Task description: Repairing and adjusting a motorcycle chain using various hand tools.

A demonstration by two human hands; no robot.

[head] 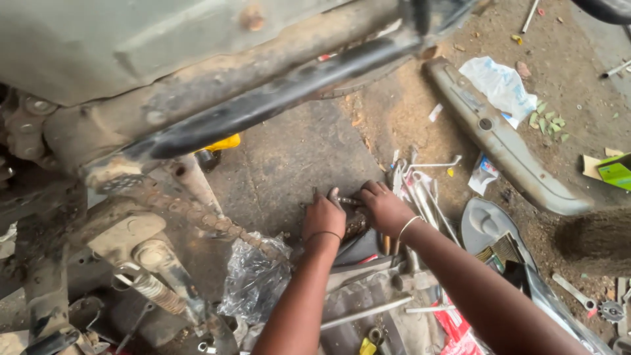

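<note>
Obs., standing by: the person crouches over a dirt and concrete floor point(296, 158) beside a motorcycle frame point(217, 98). Both hands work on one small dark metal part point(355, 223) lying on the floor just beside a loose spread of long spanners and rods point(424, 197). The left hand point(323, 217) is cupped over the part's near side, fingers curled together and pressing on it; the right hand point(382, 207) comes in from the other side, fingers bent and closed on a short pin-like end point(347, 200) at the top of the part. Exact grip under the palms is hidden. A rusty drive chain point(197, 213) runs from the frame down toward the left wrist, ending near a crumpled clear plastic bag point(253, 283). Judgement: the step seems to be seating or working the pin by hand. To do it well, keep the left hand steady as the anchor, turn or push only with the right, and keep grit off the part, since the floor is dusty.
</note>
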